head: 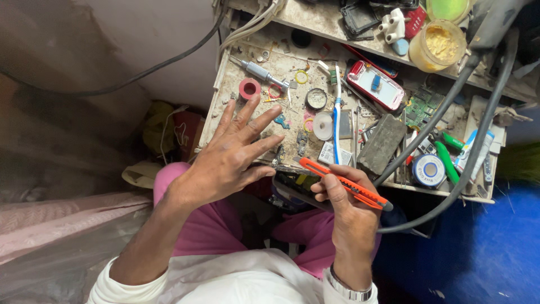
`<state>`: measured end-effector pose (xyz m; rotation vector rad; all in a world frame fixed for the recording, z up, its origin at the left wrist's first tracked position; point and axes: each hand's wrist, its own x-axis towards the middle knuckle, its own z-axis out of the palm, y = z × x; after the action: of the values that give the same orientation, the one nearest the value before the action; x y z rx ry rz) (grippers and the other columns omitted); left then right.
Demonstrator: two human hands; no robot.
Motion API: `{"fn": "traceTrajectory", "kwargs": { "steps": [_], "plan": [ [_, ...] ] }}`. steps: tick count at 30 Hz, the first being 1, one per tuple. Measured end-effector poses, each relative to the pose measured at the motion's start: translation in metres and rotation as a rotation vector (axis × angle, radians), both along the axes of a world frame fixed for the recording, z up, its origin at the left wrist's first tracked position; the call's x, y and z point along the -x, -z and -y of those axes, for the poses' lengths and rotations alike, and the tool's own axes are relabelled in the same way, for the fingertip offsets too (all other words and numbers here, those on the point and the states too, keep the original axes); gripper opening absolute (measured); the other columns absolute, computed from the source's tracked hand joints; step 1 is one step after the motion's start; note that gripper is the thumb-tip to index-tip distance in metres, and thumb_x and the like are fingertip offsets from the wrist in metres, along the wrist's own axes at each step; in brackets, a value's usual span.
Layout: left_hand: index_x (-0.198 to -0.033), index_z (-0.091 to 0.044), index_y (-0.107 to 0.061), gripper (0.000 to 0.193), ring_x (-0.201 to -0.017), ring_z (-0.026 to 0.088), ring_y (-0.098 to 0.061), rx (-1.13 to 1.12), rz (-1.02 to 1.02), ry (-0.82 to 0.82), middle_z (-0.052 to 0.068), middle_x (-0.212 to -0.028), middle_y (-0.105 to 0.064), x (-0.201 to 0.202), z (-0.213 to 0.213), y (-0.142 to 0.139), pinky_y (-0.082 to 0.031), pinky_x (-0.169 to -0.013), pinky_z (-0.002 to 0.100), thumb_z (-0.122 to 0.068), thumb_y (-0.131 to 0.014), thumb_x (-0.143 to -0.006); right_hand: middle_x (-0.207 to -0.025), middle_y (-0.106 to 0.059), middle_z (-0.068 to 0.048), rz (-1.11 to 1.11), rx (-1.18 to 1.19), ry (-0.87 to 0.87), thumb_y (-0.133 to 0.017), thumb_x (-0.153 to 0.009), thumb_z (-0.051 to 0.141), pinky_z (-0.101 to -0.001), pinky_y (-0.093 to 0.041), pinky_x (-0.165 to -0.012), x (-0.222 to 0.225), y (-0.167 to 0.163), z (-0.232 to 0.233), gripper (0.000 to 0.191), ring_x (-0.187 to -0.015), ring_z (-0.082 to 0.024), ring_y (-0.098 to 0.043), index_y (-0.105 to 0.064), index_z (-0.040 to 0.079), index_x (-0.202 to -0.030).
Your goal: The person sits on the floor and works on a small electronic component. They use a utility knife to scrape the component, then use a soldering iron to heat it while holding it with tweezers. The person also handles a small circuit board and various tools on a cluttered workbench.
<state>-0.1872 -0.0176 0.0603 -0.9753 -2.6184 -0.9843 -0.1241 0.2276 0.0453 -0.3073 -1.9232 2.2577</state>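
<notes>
Cluttered repair bench, hands over an opened phone.

Small parts litter the dusty worktable against a grey wall: a red tape roll, a blue-handled toothbrush, a red-and-white phone, a yellow paste jar and thick black cables. The right hand is clamped around an orange utility knife, its tip lying over the dismantled phone at the table's near edge, above the person's pink-clad lap. The left hand hovers just beside that phone, fingers spread apart and holding nothing, the palm facing down.
</notes>
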Motion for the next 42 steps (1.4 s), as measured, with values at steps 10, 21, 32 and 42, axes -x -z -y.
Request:
{"fn": "traceTrajectory", "kwargs": {
  "steps": [10, 21, 32, 42],
  "plan": [
    [-0.13, -0.01, -0.068, 0.057, -0.157, 0.039, -0.007, 0.021, -0.026, -0.011, 0.013, -0.168, -0.022, -0.001, -0.001, 0.0, -0.01, -0.125, 0.066, -0.035, -0.084, -0.081, -0.097, -0.074, -0.018, -0.002, 0.0, 0.017, -0.069, -0.097, 0.009, -0.0296, -0.061, -0.072, -0.003, 0.001, 0.002, 0.027, -0.082, -0.023, -0.075, -0.067, -0.008, -0.118],
    [-0.129, -0.006, -0.069, 0.054, -0.157, 0.037, -0.004, 0.041, -0.003, -0.024, 0.014, -0.168, -0.021, -0.002, -0.002, -0.002, -0.007, -0.124, 0.065, -0.035, -0.08, -0.085, -0.098, -0.073, -0.021, -0.082, -0.121, 0.09, -0.067, -0.099, 0.008, -0.0334, -0.063, -0.075, 0.006, -0.016, 0.004, 0.026, -0.084, -0.025, -0.076, -0.063, -0.011, -0.117],
    [-0.122, -0.009, -0.074, 0.043, -0.158, 0.037, -0.01, -0.006, -0.027, -0.052, 0.012, -0.168, -0.026, -0.003, -0.002, 0.0, -0.007, -0.126, 0.063, -0.033, -0.08, -0.087, -0.1, -0.074, -0.022, -0.091, -0.133, 0.068, -0.065, -0.099, 0.01, -0.0342, -0.064, -0.077, -0.002, -0.015, 0.006, 0.033, -0.086, -0.026, -0.076, -0.063, -0.012, -0.123],
    [-0.109, -0.011, -0.074, 0.021, -0.158, 0.037, -0.02, -0.147, -0.146, -0.225, 0.012, -0.164, -0.038, -0.007, -0.011, 0.005, -0.015, -0.13, 0.062, -0.022, -0.08, -0.092, -0.102, -0.073, -0.023, -0.106, -0.185, 0.097, -0.064, -0.1, 0.01, -0.0334, -0.063, -0.079, -0.005, -0.02, 0.007, 0.034, -0.089, -0.026, -0.076, -0.062, -0.013, -0.125]
  ]
}}
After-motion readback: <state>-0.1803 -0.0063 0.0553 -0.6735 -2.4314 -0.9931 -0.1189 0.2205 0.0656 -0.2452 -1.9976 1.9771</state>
